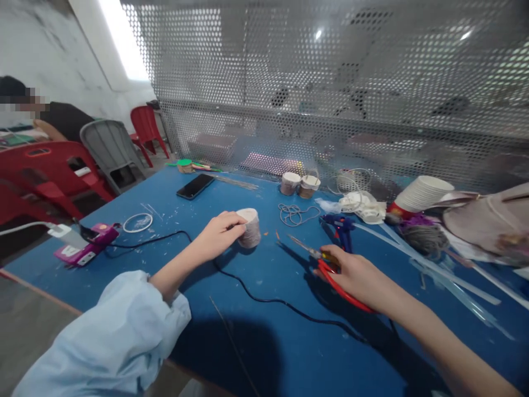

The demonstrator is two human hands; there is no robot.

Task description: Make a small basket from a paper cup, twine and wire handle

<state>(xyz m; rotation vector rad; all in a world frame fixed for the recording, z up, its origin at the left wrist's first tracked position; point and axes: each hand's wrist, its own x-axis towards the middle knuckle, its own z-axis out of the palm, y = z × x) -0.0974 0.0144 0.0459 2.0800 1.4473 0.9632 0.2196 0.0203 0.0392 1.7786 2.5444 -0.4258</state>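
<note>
My left hand (224, 234) is closed on a small cup (249, 231), thumb and fingers on its left side and rim. The cup stands upright on the blue table and looks wrapped in pale cord. To its right, my right hand (351, 273) grips scissors (341, 286) by their red handles. Their blades point left toward the cup without touching it. Just behind the scissors lies a blue hot glue gun (342, 229). Small orange-brown scraps (266, 234) rest between the cup and the blade tips.
A black cable (264, 300) crosses the table (157, 292) from a purple power strip (87, 245). A phone (195, 186), two small covered cups (298, 184), loose grey cord (295, 215), stacked paper cups (425, 196) and glue sticks (438, 264) lie around. Perforated metal (309, 71) stands behind; a person (61, 118) sits far left.
</note>
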